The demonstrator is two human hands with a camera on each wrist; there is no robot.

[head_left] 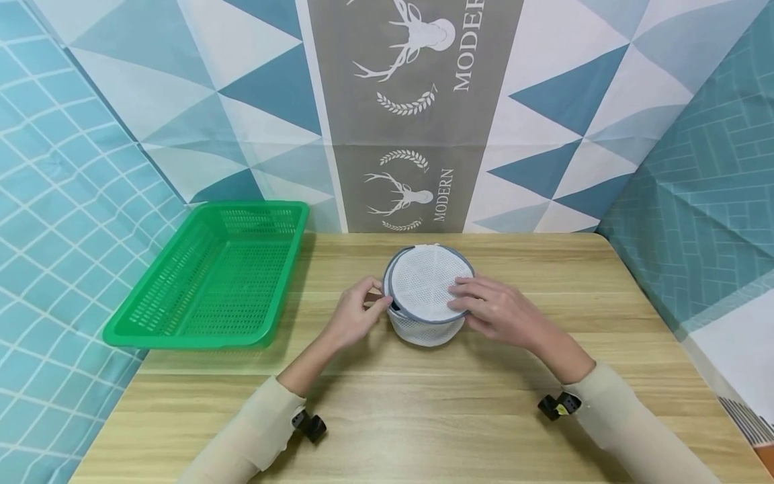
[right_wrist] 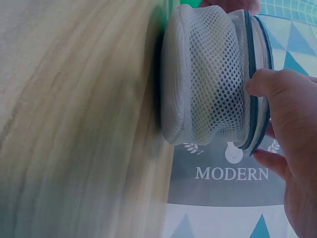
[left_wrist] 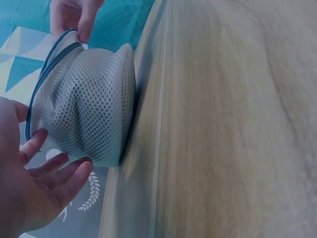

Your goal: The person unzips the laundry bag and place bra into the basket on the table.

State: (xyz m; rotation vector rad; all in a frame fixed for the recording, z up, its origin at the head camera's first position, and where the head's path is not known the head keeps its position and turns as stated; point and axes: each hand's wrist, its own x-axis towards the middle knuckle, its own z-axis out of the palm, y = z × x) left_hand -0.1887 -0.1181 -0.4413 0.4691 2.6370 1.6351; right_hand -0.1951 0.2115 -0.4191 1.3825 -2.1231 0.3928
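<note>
A round white mesh bag (head_left: 425, 331) with a grey-blue trimmed lid (head_left: 426, 279) stands upright on the wooden table; the lid lies tilted over the top, with a dark gap at its left side. My left hand (head_left: 357, 312) pinches the rim at the left. On the right, my right hand (head_left: 498, 310) holds the lid's edge, fingers on top of it. The mesh side (left_wrist: 94, 99) looks creased in the left wrist view. In the right wrist view the thumb of my right hand (right_wrist: 292, 134) presses on the blue trim. What the bag contains cannot be made out.
A green plastic basket (head_left: 281, 296) stands at the table's back left. The wooden table (head_left: 423, 417) ends at a patterned backdrop (head_left: 405, 121) behind the bag, with blue tiled cloth at the left and right.
</note>
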